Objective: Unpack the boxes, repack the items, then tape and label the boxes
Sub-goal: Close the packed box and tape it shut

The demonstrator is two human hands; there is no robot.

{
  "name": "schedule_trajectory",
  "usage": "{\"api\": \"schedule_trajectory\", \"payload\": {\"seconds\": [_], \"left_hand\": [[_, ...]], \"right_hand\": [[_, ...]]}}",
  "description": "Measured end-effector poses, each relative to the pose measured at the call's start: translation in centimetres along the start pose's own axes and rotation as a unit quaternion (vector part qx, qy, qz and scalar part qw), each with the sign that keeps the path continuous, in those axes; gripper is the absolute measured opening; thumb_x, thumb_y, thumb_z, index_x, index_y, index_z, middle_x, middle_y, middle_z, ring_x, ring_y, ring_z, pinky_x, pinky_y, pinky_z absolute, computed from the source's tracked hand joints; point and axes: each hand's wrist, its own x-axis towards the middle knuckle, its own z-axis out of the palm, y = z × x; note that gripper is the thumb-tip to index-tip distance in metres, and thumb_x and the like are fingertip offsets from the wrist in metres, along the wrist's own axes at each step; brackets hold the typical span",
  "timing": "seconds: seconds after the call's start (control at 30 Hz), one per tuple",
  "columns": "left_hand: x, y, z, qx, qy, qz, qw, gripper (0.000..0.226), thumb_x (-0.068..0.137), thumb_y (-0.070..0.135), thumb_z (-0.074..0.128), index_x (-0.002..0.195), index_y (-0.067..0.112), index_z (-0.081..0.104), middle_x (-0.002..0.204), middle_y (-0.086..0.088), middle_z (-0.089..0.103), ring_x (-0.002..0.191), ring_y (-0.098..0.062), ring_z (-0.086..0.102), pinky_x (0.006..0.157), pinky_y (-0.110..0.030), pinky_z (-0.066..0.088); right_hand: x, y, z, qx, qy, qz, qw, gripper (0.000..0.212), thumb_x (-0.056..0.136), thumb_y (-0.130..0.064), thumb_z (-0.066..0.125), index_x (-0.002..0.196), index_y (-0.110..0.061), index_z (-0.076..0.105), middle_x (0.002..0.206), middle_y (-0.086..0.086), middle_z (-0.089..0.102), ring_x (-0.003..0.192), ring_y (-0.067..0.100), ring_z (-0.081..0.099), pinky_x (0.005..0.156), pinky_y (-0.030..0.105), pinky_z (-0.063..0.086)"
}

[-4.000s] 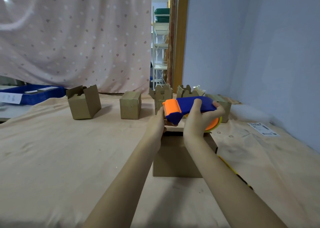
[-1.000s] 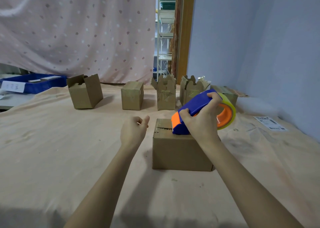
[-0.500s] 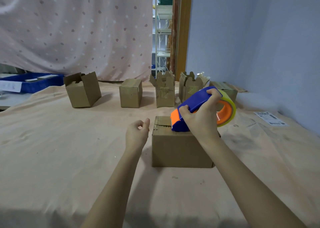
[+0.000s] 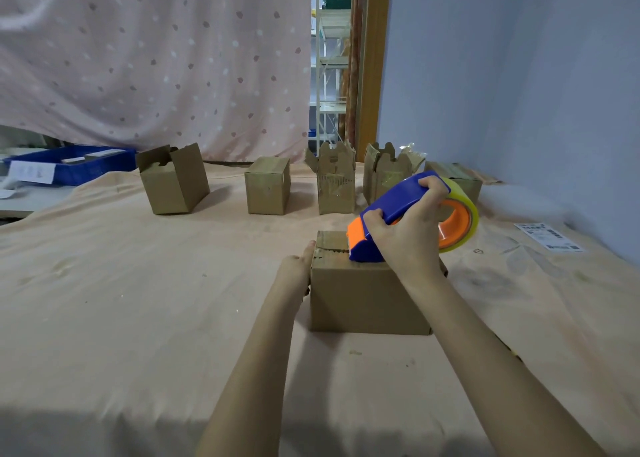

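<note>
Fingers (image 4: pixel 429 184) of my right hand (image 4: pixel 407 240) clench the tape dispenser (image 4: pixel 401 203), its cutter on the box (image 4: pixel 367 297) below them. Left hand (image 4: pixel 294 271) braces the box's side, fingers straight. Risk as I judge it: box slides, tape skews off the seam.

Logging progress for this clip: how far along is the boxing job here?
Done: the near box is closed. In hand: the right hand grips the tape dispenser on its top while the left hand rests against its side. Left: three back boxes stand open, and the label lies unused on the cloth.
</note>
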Motion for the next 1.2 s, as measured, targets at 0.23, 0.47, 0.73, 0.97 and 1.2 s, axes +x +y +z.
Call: {"api": "schedule_trajectory", "payload": {"seconds": [0.23, 0.47, 0.73, 0.97, 1.2], "left_hand": [[-0.2, -2.3, -1.0, 0.073, 0.026, 0.058, 0.995, 0.032, 0.098, 0.017, 0.036, 0.072, 0.005, 0.050, 0.071, -0.009, 0.058, 0.066, -0.025, 0.058, 0.058, -0.025, 0.046], [-4.0, 0.1, 1.1, -0.198, -0.073, 0.089, 0.973, 0.040, 0.099, 0.051, 0.034, 0.113, 0.025, 0.061, 0.123, 0.002, 0.062, 0.116, -0.014, 0.053, 0.108, -0.033, 0.035], [-4.6, 1.0, -0.1, 0.255, 0.064, 0.245, 0.933, 0.038, 0.100, 0.025, 0.038, 0.135, 0.010, 0.038, 0.128, -0.010, 0.054, 0.115, -0.029, 0.050, 0.085, -0.029, 0.038], [-4.9, 1.3, 0.6, 0.392, 0.008, 0.404, 0.826, 0.055, 0.092, 0.035, 0.024, 0.139, 0.012, 0.040, 0.138, -0.009, 0.050, 0.132, -0.024, 0.039, 0.108, -0.026, 0.024], [-4.2, 0.9, 0.9, 0.505, 0.042, 0.422, 0.752, 0.082, 0.082, 0.052, -0.004, 0.151, 0.017, 0.022, 0.155, -0.001, 0.028, 0.145, -0.015, 0.018, 0.116, -0.023, 0.007]], "right_hand": [[0.0, 0.2, 0.0, -0.005, 0.003, -0.002, 1.000, 0.071, 0.078, -0.016, 0.073, 0.131, -0.008, 0.027, 0.109, -0.004, 0.041, 0.090, 0.022, 0.058, 0.060, 0.020, 0.048], [-0.1, 0.1, 0.0, -0.005, 0.002, -0.001, 1.000, 0.071, 0.078, -0.017, 0.073, 0.131, -0.008, 0.027, 0.114, 0.006, 0.049, 0.090, 0.022, 0.059, 0.061, 0.018, 0.047], [0.0, -0.1, -0.2, -0.009, -0.004, -0.001, 1.000, 0.072, 0.078, -0.018, 0.074, 0.133, -0.008, 0.027, 0.113, 0.006, 0.049, 0.089, 0.021, 0.059, 0.062, 0.021, 0.050], [0.4, 0.0, -0.5, 0.006, -0.012, 0.016, 1.000, 0.072, 0.077, -0.019, 0.074, 0.131, -0.011, 0.027, 0.107, 0.004, 0.051, 0.085, 0.022, 0.061, 0.062, 0.020, 0.051], [0.7, -0.2, -1.3, 0.046, -0.044, 0.037, 0.997, 0.073, 0.077, -0.012, 0.074, 0.130, -0.012, 0.025, 0.112, -0.003, 0.043, 0.093, 0.017, 0.056, 0.065, 0.014, 0.047]]}}
